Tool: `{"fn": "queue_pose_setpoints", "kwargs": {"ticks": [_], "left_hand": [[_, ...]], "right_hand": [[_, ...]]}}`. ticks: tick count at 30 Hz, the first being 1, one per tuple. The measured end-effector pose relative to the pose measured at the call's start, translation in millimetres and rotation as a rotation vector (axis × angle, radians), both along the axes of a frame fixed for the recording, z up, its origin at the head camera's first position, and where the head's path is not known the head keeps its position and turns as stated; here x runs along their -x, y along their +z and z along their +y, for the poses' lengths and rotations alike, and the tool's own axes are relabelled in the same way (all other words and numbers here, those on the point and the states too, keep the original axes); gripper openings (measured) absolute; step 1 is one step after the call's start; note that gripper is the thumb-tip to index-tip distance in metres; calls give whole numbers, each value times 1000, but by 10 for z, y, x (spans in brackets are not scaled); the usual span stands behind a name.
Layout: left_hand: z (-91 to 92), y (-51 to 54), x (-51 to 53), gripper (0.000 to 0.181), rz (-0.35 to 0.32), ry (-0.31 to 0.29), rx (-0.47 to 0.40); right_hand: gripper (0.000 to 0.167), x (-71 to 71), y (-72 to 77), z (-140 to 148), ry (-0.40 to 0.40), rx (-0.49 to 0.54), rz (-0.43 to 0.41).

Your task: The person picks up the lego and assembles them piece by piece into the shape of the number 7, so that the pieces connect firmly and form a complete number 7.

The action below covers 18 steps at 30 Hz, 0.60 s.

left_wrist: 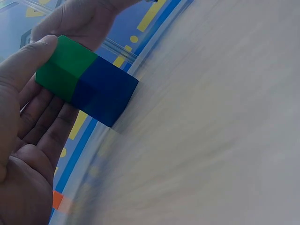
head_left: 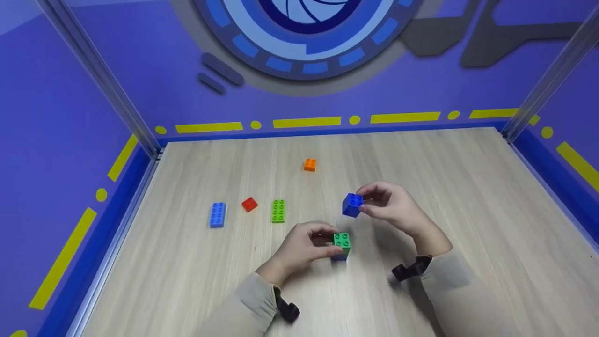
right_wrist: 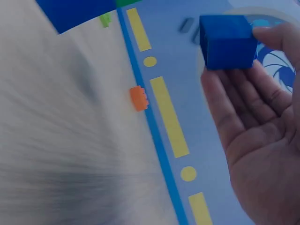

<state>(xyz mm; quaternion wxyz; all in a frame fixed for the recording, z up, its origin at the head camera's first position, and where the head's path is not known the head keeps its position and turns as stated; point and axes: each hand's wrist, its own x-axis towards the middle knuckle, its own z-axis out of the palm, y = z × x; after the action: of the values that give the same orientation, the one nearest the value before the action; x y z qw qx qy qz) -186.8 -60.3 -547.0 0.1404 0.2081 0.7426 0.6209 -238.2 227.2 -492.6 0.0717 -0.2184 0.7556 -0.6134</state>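
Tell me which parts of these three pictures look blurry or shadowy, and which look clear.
Head view: fairly clear, with studs visible on the light green brick and a soft shadow on the table below the right hand; left wrist view: dim, table smeared, but the green-and-blue stack clear-edged; right wrist view: table streaky, the dark blue brick much clearer.

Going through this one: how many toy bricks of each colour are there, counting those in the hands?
Green brick: 1, in the left hand
Dark blue bricks: 2, one in the right hand, one joined under the green brick
Light blue brick: 1
Lime green brick: 1
Red brick: 1
Orange brick: 1
Total: 7
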Motion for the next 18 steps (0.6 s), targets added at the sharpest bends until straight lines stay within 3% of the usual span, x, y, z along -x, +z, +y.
{"fn": "queue_pose_setpoints", "kwargs": {"ticks": [3,6,14,18], "left_hand": [[-2,-3,1,36,9,-8,-12],[-6,1,-4,36,11,-14,-27],[-16,-5,-12,39,22,-30,-31],[-16,-18,-13,40,21,-32,-38]], "right_hand": [[36,-28,58,32,91,110,20],[38,-59,113,50,157,156,47],[34,-100,190,39,252,90,163],[32,-113,201,5,319,76,179]]}}
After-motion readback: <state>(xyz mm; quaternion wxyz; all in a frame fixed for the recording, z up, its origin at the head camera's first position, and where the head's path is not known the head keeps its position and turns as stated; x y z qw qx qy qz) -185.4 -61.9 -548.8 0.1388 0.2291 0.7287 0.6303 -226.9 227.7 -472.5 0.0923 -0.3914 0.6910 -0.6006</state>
